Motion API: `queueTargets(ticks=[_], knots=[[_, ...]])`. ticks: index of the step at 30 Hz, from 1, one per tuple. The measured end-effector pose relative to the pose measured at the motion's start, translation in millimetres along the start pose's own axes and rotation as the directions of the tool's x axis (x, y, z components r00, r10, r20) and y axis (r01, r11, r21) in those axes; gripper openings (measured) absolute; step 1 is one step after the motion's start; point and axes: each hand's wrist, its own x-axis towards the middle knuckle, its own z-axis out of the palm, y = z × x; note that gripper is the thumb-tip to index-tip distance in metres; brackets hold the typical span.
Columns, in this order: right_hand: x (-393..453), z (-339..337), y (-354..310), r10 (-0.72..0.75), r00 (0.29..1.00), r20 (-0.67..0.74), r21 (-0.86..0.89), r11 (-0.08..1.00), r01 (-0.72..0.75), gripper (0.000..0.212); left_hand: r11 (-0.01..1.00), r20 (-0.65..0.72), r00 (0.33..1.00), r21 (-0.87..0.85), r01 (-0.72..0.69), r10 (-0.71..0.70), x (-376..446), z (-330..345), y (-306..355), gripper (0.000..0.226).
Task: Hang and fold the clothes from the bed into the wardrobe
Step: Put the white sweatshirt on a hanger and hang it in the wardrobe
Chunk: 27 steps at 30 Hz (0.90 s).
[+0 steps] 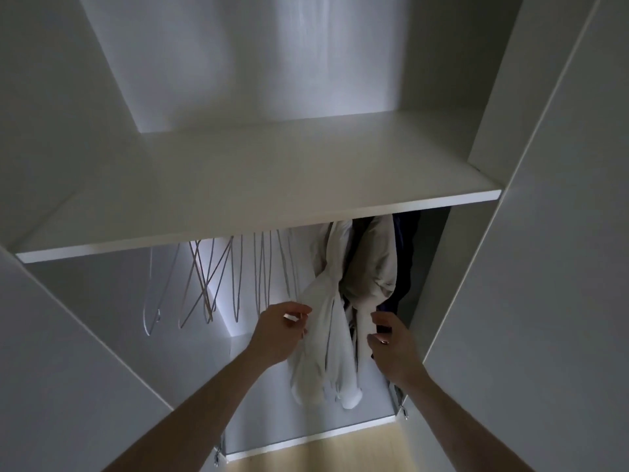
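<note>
white shirt (326,321) under the shelf (258,219): l hand (279,332) & r hand (391,345) loose, nothing gripped; should be smoothed straight imo.

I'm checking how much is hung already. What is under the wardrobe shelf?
Under the shelf hang bare hangers, a white garment, a beige one and something dark. The shelf hides the rail and hooks.
</note>
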Motion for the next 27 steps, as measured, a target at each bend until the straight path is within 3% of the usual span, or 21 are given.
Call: queueTargets(ticks=[5, 10, 15, 19, 27], knots=[[-56.4, -12.2, 5.0, 0.121, 0.992, 0.02, 0.017, 0.992, -0.121, 0.032, 0.993, 0.15, 0.987, 0.094, -0.071, 0.056, -58.3, -1.6, 0.9, 0.018], [-120.3, -20.3, 3.5, 0.219, 0.974, -0.051, 0.119, 0.97, -0.212, 0.037, 0.989, 0.326, 0.936, 0.02, -0.149, 0.135, -104.4, 3.6, 2.7, 0.02], [-205.5, -24.9, 17.8, 0.351, 0.919, -0.18, 0.252, 0.919, -0.302, 0.034, 0.963, 0.578, 0.791, 0.036, -0.268, 0.198, -129.0, 20.3, -2.3, 0.02], [-276.0, -31.3, 29.4, 0.44, 0.866, -0.238, 0.321, 0.877, -0.358, 0.035, 0.956, 0.675, 0.711, 0.024, -0.292, 0.2, -159.2, 34.3, -9.1, 0.023], [-445.7, -58.1, 57.9, 0.534, 0.706, -0.466, 0.43, 0.834, -0.346, 0.036, 0.928, 0.881, 0.43, -0.026, -0.373, 0.197, -267.8, 95.2, -5.3, 0.028]])
